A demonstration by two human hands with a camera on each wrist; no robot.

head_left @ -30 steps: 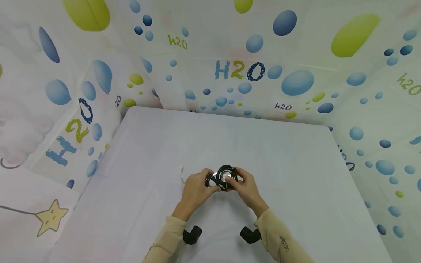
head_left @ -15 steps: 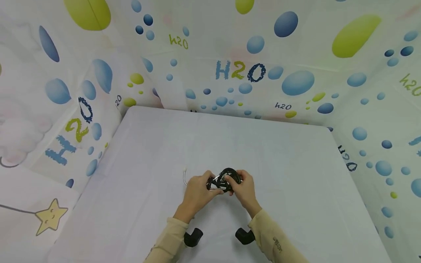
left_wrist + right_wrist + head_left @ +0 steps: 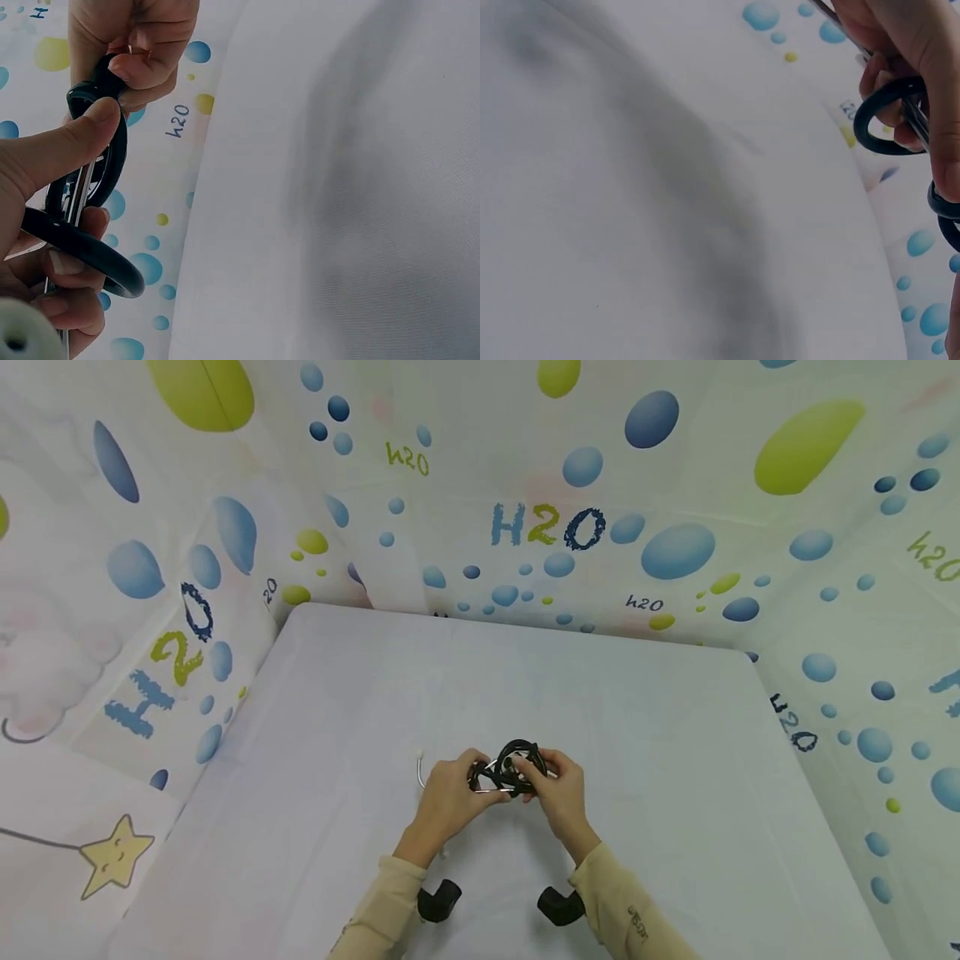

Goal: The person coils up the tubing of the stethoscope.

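A stethoscope (image 3: 517, 748) with coiled black tubing and metal ear tubes is held above the white table, between both hands. My left hand (image 3: 448, 797) grips the ear tubes and part of the tubing; the left wrist view shows its thumb laid over a metal tube (image 3: 79, 195). One curved ear tube (image 3: 419, 770) with a pale tip sticks out beyond that hand. With thumb and fingers, my right hand (image 3: 557, 789) pinches the coil at its right end. In the left wrist view, a pale ear tip (image 3: 26, 334) shows close up. The chest piece is mostly hidden.
A white-covered table (image 3: 360, 685) spreads around the hands. Printed fabric walls (image 3: 450, 468) with blue and green drops rise behind and at both sides. Black devices (image 3: 440, 900) sit at both wrists, by the beige sleeves (image 3: 382, 902).
A silver disc showed under the right thumb one second ago; black tubing now covers most of it. The right forearm has shifted slightly inward. Both hands keep their hold.
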